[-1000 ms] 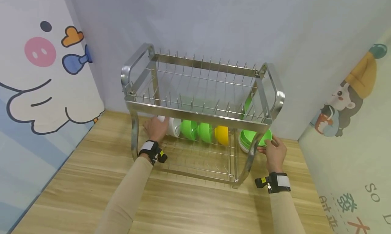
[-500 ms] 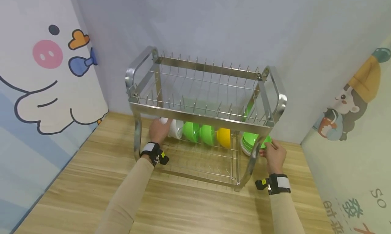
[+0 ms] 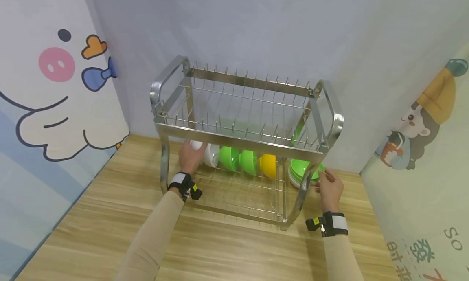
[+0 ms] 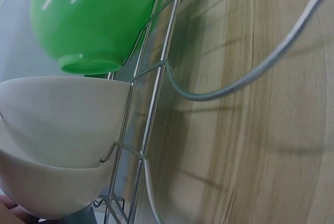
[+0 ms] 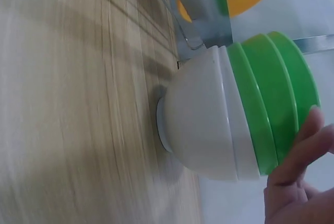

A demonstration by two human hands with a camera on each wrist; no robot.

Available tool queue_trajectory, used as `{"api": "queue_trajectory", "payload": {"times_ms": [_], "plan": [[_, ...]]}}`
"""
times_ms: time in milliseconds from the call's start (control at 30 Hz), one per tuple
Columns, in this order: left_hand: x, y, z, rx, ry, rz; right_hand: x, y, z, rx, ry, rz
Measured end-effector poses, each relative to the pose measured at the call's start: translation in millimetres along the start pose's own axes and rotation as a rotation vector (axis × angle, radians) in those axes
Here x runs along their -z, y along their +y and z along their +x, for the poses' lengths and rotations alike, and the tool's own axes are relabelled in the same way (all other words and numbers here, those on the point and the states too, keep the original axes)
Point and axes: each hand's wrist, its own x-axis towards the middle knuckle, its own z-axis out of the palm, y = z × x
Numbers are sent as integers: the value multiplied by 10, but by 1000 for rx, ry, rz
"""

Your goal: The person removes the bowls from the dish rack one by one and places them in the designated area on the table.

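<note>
At the left end of the rack's lower tier, my left hand [image 3: 190,156] grips a white bowl [image 4: 57,187]. That bowl is tilted on its side and nests against another white bowl [image 4: 68,114]. Further right stand two green bowls [image 3: 229,158] and a yellow bowl [image 3: 268,165] in a row. Beyond the rack's right end, my right hand [image 3: 330,189] holds the rim of the top green bowl [image 5: 293,67] of a stack, with bent fingers. White bowls [image 5: 195,114] form the bottom of this stack, which stands upright on the table.
The two-tier metal dish rack [image 3: 238,140] stands near the back wall, its upper tier lined with upright wire prongs. One curved rack leg [image 3: 302,191] partly hides the stack. The wooden table [image 3: 220,248] extends in front. Printed walls rise at both sides.
The top green bowl has settled lower in the stack at the right. My right hand has dropped slightly with it. My left hand stays at the white bowl; the head view has shifted a little.
</note>
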Motion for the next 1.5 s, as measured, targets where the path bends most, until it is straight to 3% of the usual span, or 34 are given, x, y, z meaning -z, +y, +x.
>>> {"api": "queue_trajectory", "payload": {"times_ms": [267, 533, 700, 1033, 1200, 1500], "plan": [[-43, -19, 10, -70, 16, -62, 72, 23, -48, 6, 77, 45], [-49, -6, -13, -55, 10, -103, 167, 90, -85, 2, 125, 141], [-32, 33, -34, -75, 41, -120, 241, 89, -115, 6, 152, 168], [154, 130, -158, -22, 175, -237, 344, -41, -291, 1, 125, 272], [230, 195, -231, -28, 239, -309, 370, -92, -366, 1, 105, 281], [280, 265, -531, -84, 212, -400, 402, -170, -617, 25, 34, 298]]}}
